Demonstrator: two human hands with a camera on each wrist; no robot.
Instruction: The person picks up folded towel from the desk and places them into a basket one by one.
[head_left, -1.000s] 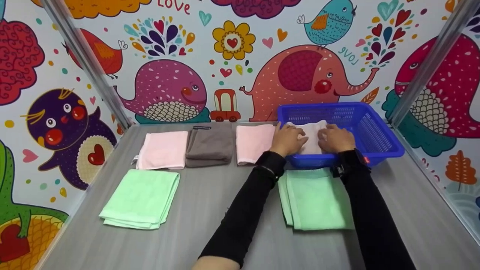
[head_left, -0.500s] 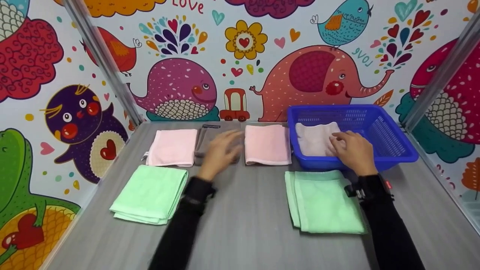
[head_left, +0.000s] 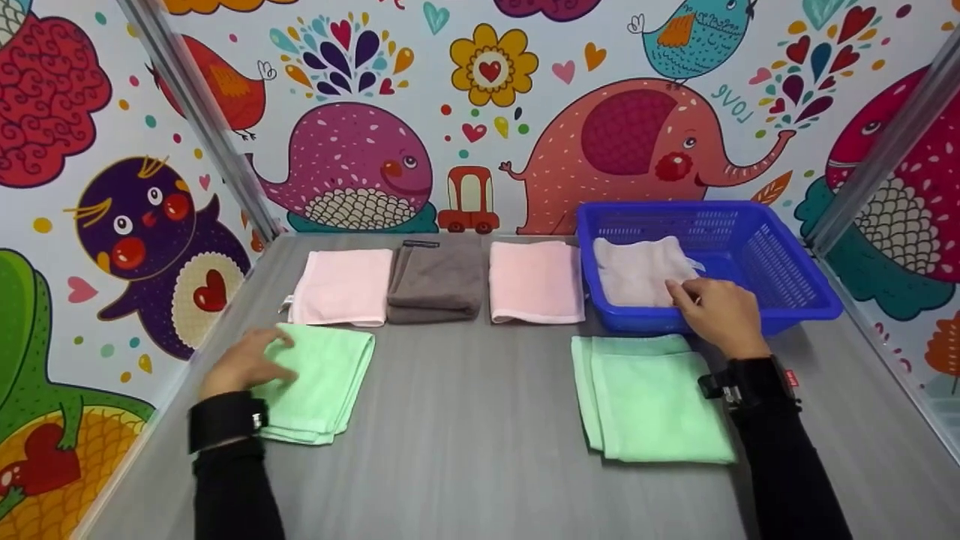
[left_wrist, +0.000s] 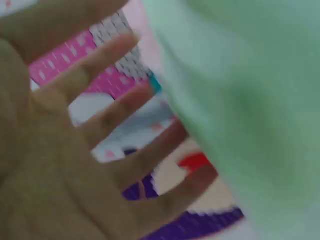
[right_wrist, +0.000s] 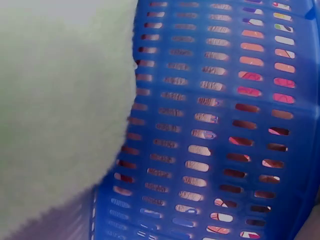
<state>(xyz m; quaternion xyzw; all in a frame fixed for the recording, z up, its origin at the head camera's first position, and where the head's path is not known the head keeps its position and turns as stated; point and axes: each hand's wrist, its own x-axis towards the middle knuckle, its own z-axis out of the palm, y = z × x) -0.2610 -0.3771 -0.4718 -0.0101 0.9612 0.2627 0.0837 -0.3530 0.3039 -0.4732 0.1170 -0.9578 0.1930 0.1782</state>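
Observation:
My left hand (head_left: 244,364) is over the left edge of a folded light green towel (head_left: 326,382) at the front left, fingers and thumb apart. In the left wrist view its spread fingers (left_wrist: 120,112) point at the edge of this green towel (left_wrist: 250,120). My right hand (head_left: 724,315) is at the front rim of a blue plastic basket (head_left: 795,311), its fingers loosely bent beside a pale pink towel (head_left: 637,270) lying inside. The right wrist view shows the slotted basket wall (right_wrist: 295,130) and a green towel (right_wrist: 60,100) close to the camera; the right hand is hidden there.
Along the back of the grey table (head_left: 450,465) lie a folded pink towel (head_left: 345,285), a grey-brown towel (head_left: 439,281) and another pink towel (head_left: 536,281). A second green towel (head_left: 652,405) lies in front of the basket. Cartoon-printed walls enclose the table.
My left hand has left the pink towel in the basket and swung left past the grey-brown towel to the left green towel. The right hand has drawn back slightly toward the basket's front rim.

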